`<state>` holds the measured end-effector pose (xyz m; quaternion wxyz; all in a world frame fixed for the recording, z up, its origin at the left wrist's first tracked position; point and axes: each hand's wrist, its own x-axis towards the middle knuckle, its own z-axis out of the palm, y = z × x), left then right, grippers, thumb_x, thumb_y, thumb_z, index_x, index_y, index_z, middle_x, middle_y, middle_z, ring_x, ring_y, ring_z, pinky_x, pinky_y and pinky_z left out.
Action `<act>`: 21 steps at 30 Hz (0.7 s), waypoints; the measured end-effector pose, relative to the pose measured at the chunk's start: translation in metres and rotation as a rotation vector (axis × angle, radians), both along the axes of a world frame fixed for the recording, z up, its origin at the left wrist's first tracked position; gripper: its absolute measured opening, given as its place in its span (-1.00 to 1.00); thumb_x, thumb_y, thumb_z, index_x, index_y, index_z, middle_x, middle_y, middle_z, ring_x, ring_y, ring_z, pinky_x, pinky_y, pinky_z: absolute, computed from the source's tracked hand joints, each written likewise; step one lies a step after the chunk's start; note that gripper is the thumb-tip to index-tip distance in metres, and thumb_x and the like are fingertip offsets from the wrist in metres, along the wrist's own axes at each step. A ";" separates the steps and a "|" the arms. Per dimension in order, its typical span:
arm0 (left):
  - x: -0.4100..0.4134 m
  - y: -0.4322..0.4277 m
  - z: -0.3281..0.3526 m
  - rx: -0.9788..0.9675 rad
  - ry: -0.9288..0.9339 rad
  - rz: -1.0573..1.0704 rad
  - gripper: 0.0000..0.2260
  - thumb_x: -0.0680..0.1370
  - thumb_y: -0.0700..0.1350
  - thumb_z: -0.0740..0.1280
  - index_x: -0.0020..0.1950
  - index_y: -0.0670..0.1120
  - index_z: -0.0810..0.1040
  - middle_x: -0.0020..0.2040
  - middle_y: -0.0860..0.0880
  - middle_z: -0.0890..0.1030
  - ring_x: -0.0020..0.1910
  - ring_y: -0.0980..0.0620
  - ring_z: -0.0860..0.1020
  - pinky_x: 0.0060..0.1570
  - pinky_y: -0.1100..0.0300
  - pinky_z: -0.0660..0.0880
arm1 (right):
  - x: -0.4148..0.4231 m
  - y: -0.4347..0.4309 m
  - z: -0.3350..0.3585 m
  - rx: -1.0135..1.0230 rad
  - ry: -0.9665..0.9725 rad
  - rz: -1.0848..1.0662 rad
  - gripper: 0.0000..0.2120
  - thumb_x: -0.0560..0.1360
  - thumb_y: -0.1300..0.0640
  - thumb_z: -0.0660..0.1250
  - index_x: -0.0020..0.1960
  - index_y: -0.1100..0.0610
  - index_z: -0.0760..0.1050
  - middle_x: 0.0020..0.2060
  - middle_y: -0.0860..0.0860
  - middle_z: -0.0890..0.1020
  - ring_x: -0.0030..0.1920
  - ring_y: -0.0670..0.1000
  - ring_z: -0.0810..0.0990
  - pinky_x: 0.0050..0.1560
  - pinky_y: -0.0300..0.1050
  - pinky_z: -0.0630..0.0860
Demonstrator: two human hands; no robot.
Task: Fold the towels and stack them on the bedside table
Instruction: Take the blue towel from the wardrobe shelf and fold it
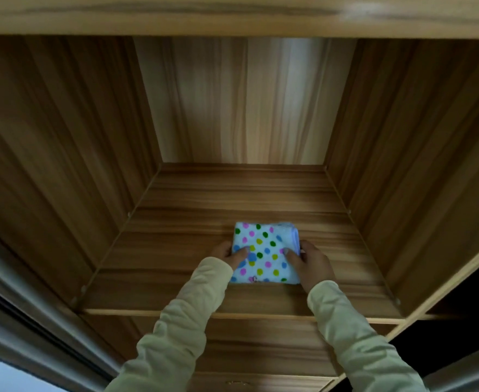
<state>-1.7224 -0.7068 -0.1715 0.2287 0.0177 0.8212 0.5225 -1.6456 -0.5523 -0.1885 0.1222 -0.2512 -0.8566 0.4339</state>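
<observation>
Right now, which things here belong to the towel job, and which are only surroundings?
Belong to the job:
- folded dotted towel
- left hand and right hand, gripping its sides
- wooden shelf under it

Only surroundings:
- cabinet side walls
- back panel

It looks like a home bedroom. A wood-grain wardrobe compartment [241, 108] with a shelf [176, 278] fills the view. A folded dotted towel [265, 251] lies there.
</observation>
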 end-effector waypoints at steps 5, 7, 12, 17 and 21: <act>-0.005 0.003 -0.002 -0.190 0.014 0.029 -0.64 0.55 -0.04 0.27 0.28 -0.20 0.44 0.24 -0.19 0.53 0.22 -0.16 0.49 0.14 0.11 0.40 | -0.009 -0.004 0.001 0.092 -0.125 -0.017 -0.70 0.48 -0.02 0.30 0.11 0.15 0.52 -0.02 0.15 0.65 0.01 0.18 0.60 0.00 -0.04 0.49; -0.007 0.003 -0.004 -0.283 0.034 0.030 -0.62 0.54 -0.02 0.27 0.28 -0.20 0.42 0.24 -0.19 0.52 0.22 -0.18 0.49 0.16 0.09 0.40 | -0.012 -0.003 0.000 0.098 -0.153 -0.041 -0.69 0.48 -0.02 0.31 0.13 0.14 0.51 0.01 0.14 0.65 0.05 0.18 0.59 0.00 -0.05 0.47; -0.009 0.000 -0.010 -0.333 0.214 -0.009 -0.46 0.50 -0.01 0.32 0.43 -0.07 0.23 0.35 -0.15 0.39 0.32 -0.16 0.39 0.29 0.09 0.32 | -0.014 -0.006 0.005 0.180 -0.198 -0.107 -0.60 0.48 -0.05 0.29 0.23 0.11 0.37 0.09 0.16 0.60 0.12 0.20 0.56 0.03 -0.04 0.44; 0.002 0.004 -0.006 -0.513 0.718 -0.299 -0.53 0.54 0.09 0.03 0.45 0.05 0.23 0.52 0.00 0.12 0.50 0.00 0.11 0.42 0.23 0.06 | -0.010 -0.021 0.006 0.674 0.249 0.017 -0.62 0.34 0.11 0.13 0.08 0.20 0.53 0.00 0.17 0.61 -0.01 0.21 0.61 0.01 -0.08 0.52; -0.001 0.018 -0.016 -0.749 0.621 -0.450 -0.59 0.62 0.02 -0.01 0.49 0.11 0.10 0.55 0.07 -0.03 0.53 0.08 -0.11 0.50 0.10 -0.13 | -0.012 -0.027 -0.002 0.637 -0.160 0.299 -0.42 0.48 -0.01 -0.15 0.45 0.10 0.22 0.47 0.05 0.27 0.49 0.03 0.17 0.44 0.10 0.11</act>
